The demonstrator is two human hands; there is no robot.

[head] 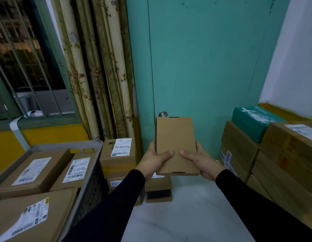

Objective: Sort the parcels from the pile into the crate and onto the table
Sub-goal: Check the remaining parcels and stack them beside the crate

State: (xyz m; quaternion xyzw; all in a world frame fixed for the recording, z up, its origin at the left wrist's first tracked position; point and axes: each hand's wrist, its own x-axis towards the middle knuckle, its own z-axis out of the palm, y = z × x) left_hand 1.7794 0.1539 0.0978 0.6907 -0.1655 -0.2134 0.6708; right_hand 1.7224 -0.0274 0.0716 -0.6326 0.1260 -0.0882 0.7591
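A flat plain brown cardboard parcel [176,137] is held up in front of me, its unlabelled face toward the camera. My left hand [154,160] grips its left edge and my right hand [199,160] grips its right edge, thumbs on top. At the left stands a grey plastic crate [89,173] holding three labelled brown parcels [33,170]. A small pile of labelled parcels [118,154] rests on the floor beside the crate, partly hidden by my left arm.
Stacked brown cartons [281,165] line the right wall, with a teal box [253,122] on top. A teal door [204,67] with a metal knob is straight ahead. Curtains [99,75] and a barred window are at the left. Pale floor [183,215] lies below my arms.
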